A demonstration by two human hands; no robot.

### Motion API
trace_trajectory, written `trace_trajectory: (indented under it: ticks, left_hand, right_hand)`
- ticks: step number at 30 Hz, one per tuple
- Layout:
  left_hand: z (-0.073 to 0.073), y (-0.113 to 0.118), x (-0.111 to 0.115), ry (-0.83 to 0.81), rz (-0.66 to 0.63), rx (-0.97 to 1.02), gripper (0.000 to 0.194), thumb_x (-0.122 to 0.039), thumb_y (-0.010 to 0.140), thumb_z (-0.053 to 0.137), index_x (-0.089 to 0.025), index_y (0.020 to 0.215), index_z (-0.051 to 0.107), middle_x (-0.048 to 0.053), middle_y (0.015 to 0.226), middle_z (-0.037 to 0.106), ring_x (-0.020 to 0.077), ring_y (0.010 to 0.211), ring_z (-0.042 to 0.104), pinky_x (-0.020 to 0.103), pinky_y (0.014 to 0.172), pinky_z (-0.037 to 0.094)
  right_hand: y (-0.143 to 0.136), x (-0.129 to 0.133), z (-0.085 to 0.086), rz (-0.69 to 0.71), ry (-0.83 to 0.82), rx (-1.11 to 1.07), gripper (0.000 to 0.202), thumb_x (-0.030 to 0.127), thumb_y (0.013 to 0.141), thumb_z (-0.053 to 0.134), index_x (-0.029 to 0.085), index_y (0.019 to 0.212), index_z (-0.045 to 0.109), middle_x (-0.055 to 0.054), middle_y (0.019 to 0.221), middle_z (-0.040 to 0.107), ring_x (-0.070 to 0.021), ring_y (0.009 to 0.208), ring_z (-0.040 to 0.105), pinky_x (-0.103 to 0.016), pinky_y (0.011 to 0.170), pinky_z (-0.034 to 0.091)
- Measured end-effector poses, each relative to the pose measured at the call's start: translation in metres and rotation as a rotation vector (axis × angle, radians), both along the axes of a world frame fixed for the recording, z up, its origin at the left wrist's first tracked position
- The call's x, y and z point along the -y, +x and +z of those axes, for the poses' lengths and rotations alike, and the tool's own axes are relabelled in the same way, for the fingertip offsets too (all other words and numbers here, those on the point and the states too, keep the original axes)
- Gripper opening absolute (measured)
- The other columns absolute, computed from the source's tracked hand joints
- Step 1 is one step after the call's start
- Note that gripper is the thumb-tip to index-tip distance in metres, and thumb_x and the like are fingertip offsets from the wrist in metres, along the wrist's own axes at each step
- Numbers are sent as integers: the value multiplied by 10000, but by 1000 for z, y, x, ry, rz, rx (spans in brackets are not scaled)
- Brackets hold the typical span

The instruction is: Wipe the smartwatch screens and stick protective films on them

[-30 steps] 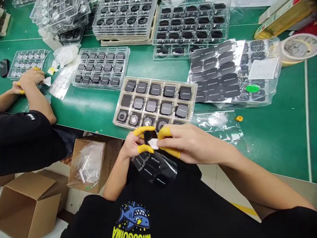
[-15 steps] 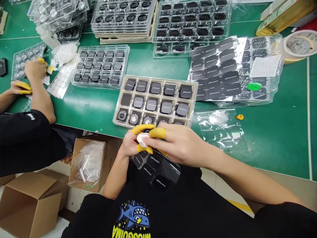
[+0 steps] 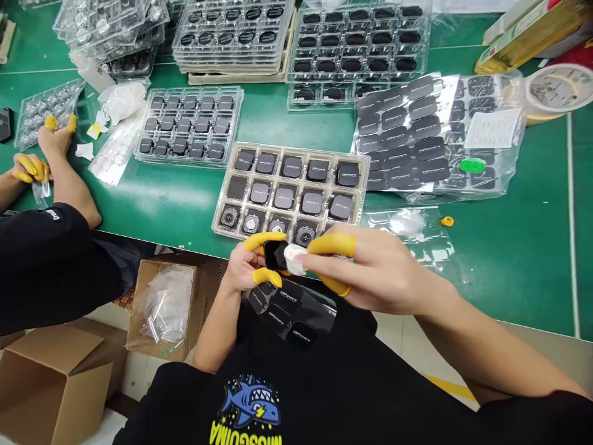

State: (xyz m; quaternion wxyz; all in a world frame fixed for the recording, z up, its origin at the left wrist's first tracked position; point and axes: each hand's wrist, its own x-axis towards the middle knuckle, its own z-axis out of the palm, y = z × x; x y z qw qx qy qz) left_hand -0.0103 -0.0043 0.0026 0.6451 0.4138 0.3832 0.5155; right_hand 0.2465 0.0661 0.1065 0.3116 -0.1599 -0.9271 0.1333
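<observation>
My left hand (image 3: 248, 262), with yellow finger cots, grips a small square watch body (image 3: 274, 253) by its edges, its glossy black face up. A white wiping cloth (image 3: 295, 259) is pinched in my right hand (image 3: 370, 262), close against the right side of that face. Below my left hand hangs a clear sheet of black film labels (image 3: 291, 315); how it is held is hidden. Just beyond my hands lies a beige-edged tray (image 3: 217, 210) of square watch bodies, one left-hand pocket without a watch. My right hand covers its near right corner.
A clear tray (image 3: 188, 127) of watch parts lies left of the beige tray. Label sheets (image 3: 403, 136) and a tape roll (image 3: 558, 89) are to the right. At left, a co-worker's hands (image 3: 53, 136) work beside another tray. Cardboard boxes (image 3: 160, 309) stand on the floor.
My right hand has moved right with the cloth, uncovering the watch's black face. The co-worker's hands have shifted, and one now holds a small clear piece.
</observation>
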Motion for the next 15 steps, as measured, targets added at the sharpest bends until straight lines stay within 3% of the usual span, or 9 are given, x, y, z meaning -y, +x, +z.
trace_trajectory:
  ticks: [5, 10, 15]
  left_hand:
    - [4, -2, -2, 69, -15, -39, 896, -691, 603, 1057, -198, 1314, 824, 30, 876, 822, 166, 690, 745, 249, 631, 626]
    - [4, -6, -2, 140, -56, -202, 784, -647, 701, 1037, -174, 1295, 844, -36, 671, 660, 105, 551, 564, 224, 532, 508]
    - [-1, -6, 2, 0, -52, -38, 947, -692, 570, 1070, -184, 1327, 814, 39, 846, 823, 191, 666, 769, 258, 601, 620]
  right_hand:
    - [-17, 8, -10, 108, 42, 8, 230, 141, 1141, 552, 166, 1340, 664, -80, 995, 799, -202, 817, 663, -344, 687, 494]
    - [-23, 11, -11, 101, 119, 64, 226, 138, 1157, 547, 177, 1319, 699, -54, 965, 787, -205, 867, 669, -350, 692, 493]
    - [-6, 4, 3, 132, 186, 162, 179, 102, 1129, 576, 138, 1158, 749, -44, 863, 731, -205, 824, 647, -359, 673, 488]
